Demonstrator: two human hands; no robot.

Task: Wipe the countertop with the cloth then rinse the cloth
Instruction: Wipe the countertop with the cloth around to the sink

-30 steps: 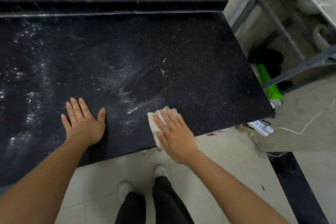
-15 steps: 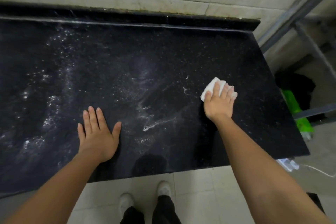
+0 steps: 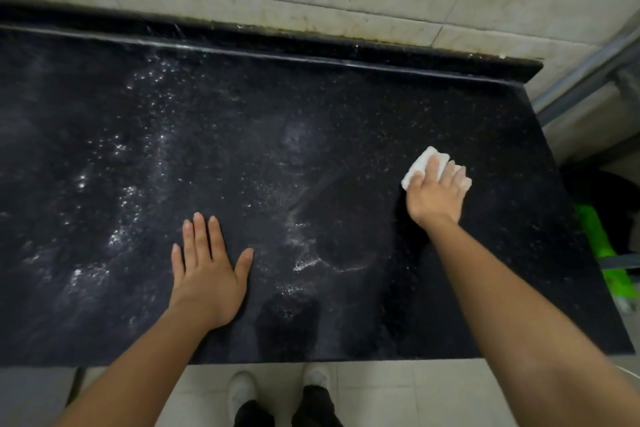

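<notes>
Toward the right end of the worktop (image 3: 242, 135) lies the folded white cloth (image 3: 420, 165), soft, light and likely damp, best held flat under the palm; the right hand (image 3: 434, 199) presses it with fingers spread, while the left hand (image 3: 207, 274) rests flat and empty, well apart

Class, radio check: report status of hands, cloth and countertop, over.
Right hand presses white cloth onto countertop, right side. Left hand flat on countertop, holding nothing. White residue left and centre, unwiped; sink not in view.
</notes>
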